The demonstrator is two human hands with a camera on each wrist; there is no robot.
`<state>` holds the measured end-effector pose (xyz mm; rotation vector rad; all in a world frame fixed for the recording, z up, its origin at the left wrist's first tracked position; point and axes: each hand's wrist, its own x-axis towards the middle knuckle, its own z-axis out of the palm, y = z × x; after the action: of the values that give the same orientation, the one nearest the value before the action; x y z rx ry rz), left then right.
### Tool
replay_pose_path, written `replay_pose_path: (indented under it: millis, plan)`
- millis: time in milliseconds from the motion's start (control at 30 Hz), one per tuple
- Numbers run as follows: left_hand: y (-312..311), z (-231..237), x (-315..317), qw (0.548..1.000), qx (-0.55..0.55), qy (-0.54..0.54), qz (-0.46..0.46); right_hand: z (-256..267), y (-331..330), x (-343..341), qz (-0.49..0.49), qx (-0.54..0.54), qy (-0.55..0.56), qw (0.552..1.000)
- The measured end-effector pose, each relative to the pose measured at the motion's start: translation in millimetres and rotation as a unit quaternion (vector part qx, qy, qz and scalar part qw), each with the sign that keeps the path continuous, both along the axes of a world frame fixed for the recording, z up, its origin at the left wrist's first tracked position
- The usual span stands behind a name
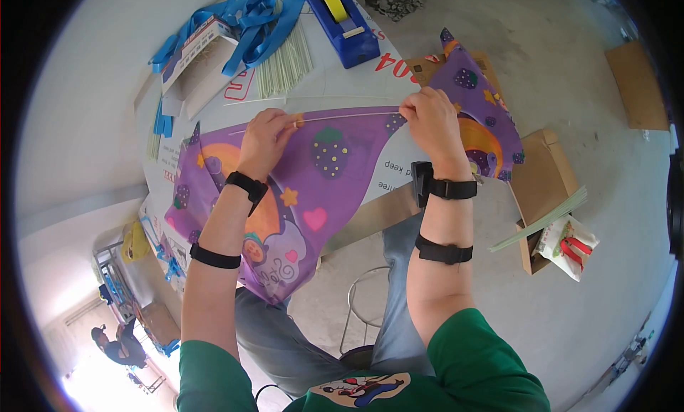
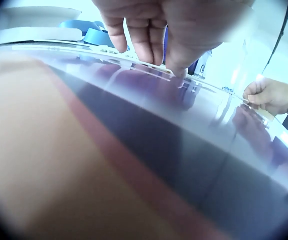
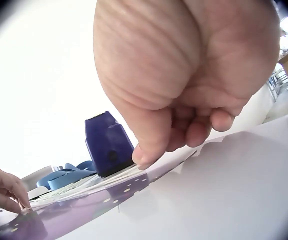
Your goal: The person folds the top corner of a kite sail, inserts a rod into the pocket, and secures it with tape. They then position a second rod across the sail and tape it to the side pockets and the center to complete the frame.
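Note:
A purple sheet printed with strawberries, stars and hearts lies over the table's near edge, its lower point hanging by the person's knees. Along its upper edge runs a thin white stick. With thumb and fingertips, the left hand pinches the stick at the sheet's edge, left of the strawberry print. Farther right, the right hand pinches the stick's other end between thumb and forefinger, its remaining fingers curled in the right wrist view. Another part of the purple print spreads beyond the right hand.
A blue tape dispenser stands at the table's far side. Blue ribbon, a white open box and a bundle of pale sticks lie left of it. Cardboard boxes and red-handled pliers sit to the right. Another person is far left.

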<state>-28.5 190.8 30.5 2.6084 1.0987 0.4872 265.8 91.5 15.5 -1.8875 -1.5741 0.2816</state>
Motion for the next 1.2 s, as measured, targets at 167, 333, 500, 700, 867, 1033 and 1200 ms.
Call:
replay_pose_path:
  millis: [167, 333, 500, 700, 867, 1033, 1200]
  plan:
    - [1.9, -1.1, -1.6, 1.000, -0.010, 0.002, 0.003, -0.5, 2.0, -2.6, 0.004, -0.005, 0.000, 1.000]
    - [1.8, -2.9, -1.5, 1.000, -0.006, -0.006, 0.003, -2.7, 4.1, -5.5, 0.010, 0.017, -0.009, 1.000]
    - [4.0, -4.5, -1.1, 1.000, 0.004, -0.004, -0.009, -1.7, 4.7, -5.9, 0.000, 0.013, -0.006, 1.000]
    - [0.9, -3.2, 3.1, 1.000, -0.009, -0.024, 0.004, -0.7, 0.8, 6.1, -0.045, 0.001, 0.089, 0.995]
    - [0.7, -3.7, 3.4, 0.999, -0.028, -0.031, 0.011, -1.8, -0.7, 11.4, -0.052, -0.024, 0.141, 0.988]
    - [2.3, -5.2, 1.9, 0.999, -0.021, -0.031, 0.014, -0.6, 0.7, 5.4, -0.031, -0.022, 0.050, 0.998]
    - [0.8, -0.2, 3.9, 0.999, -0.024, -0.022, 0.012, 0.2, 1.2, 0.9, -0.023, -0.018, 0.013, 0.999]
